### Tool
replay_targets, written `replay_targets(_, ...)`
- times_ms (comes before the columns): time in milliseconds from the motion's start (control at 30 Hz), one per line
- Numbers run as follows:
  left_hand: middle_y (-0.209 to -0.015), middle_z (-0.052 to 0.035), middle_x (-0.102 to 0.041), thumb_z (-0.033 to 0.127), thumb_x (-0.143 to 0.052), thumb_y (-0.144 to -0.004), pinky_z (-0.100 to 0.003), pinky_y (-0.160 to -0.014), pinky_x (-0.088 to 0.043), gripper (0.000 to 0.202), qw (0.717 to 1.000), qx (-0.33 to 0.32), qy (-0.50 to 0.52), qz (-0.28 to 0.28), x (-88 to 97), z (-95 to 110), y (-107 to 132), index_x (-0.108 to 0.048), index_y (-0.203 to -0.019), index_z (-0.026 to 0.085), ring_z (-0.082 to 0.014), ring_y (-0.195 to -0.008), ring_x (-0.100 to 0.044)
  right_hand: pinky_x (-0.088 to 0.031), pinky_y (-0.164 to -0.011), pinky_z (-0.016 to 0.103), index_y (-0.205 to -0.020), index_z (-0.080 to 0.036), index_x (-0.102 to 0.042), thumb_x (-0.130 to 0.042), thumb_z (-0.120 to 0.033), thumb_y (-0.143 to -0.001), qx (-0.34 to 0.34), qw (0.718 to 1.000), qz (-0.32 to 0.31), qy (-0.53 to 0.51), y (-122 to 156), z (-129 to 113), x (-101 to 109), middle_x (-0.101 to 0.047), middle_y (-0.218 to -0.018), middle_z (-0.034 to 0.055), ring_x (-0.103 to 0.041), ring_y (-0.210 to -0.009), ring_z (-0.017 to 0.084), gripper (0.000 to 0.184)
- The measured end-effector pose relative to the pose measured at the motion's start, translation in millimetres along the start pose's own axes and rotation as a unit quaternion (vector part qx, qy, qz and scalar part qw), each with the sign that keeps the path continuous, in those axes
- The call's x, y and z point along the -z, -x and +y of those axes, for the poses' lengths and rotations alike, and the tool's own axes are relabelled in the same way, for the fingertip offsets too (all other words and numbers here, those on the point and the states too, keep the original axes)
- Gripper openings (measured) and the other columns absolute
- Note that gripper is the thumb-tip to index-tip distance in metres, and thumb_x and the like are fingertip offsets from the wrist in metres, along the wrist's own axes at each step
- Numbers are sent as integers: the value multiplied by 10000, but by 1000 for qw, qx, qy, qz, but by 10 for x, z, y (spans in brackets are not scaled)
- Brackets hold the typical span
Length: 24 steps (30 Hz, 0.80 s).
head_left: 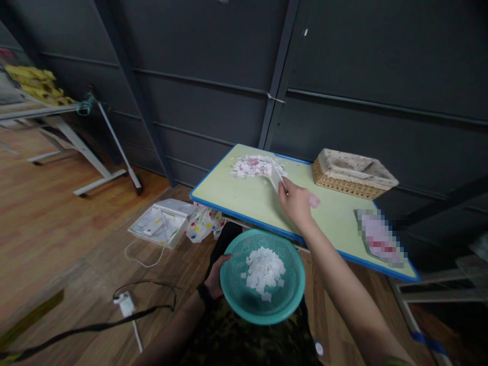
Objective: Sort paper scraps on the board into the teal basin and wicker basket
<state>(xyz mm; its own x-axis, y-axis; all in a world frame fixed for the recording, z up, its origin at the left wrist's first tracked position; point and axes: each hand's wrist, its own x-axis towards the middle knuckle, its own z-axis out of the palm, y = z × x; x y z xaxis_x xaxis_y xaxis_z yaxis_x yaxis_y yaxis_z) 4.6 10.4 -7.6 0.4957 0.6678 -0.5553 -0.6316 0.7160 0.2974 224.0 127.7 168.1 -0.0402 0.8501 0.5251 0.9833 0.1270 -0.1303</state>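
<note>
"Hands first: what has the left hand [215, 278] got?"

"It clasps the left side of a teal colander [235, 284], thumb over the rim, the other fingers hidden below. White scraps [265, 267] lie heaped inside, with a few loose pieces around them."

"And the right hand [298, 203]?"

"Closed, pinching a flat white tool [278, 179] above the table [224, 190], which is pale green with a blue edge. The tool's far end is at the right part of a heap of white and pinkish scraps [251, 165]; whether it touches them, I cannot tell."

"Now the surroundings, from the far left?"

"Yellow material [36, 84] on a white-legged table [68, 129]. Nearer, on the floor, a white plug block [125, 304] with cords, then an open white box [176, 235], and just beside that a plastic bag [201, 224] with coloured spots."

"Past the right hand?"

"A small pink patch [314, 201] just beside it on the green top, then a lined wicker basket [345, 187] at the back edge. Rightmost on that top lies something pixelated [379, 241], pinkish with red; I cannot tell what."
</note>
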Motion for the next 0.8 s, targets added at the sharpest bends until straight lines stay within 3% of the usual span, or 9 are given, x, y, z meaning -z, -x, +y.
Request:
replay_targets(167,-782,-115,-742,285,-560,-788,-402,-853,-464,318,1000,1,6,9,-26,-2,11,-642,-1010,73,-269,-823,-684,-310,-572,267,-1135,-158,-579,-301,-244,-919,25,996,-56,63,-56,-107,-88,-693,-828,120,-623,-664,205,363)
replay_targets(333,-796,-126,-743,274,-572,-778,-385,-860,-466,368,1000,17,18,6,-2,-1,-20,-619,-1060,43,-267,-850,-683,-307,-564,273,-1052,-126,-611,-321,-224,-899,-9,991,-77,110,-76,3,-7,-678,-753,137,-616,-637,216,342)
replay_targets(533,-756,-124,-742,289,-579,-770,-392,-836,-474,390,999,27,21,-6,3,-21,-39,-620,-1068,42,-272,-820,-685,-389,-655,295,-1055,-145,-641,-360,-299,-878,-46,999,10,15,-240,294,55,-694,-854,134,-625,-737,240,366)
replay_targets(633,-704,-105,-734,271,-585,-762,-390,-819,-478,315,1000,-2,22,4,13,-40,-30,-649,-991,64,-261,-760,-685,-421,-709,319,-1049,-142,-653,-387,-347,-861,-33,997,58,-46,-376,378,28,-699,-900,122,-627,-798,255,385)
replay_targets(800,-692,-98,-719,278,-594,-755,-423,-864,-457,212,998,-57,29,27,35,-56,41,-658,-842,96,-276,-796,-673,-435,-772,326,-1103,-158,-622,-391,-373,-868,-9,990,77,-122,-423,432,-71,-681,-1026,100,-622,-827,224,393)
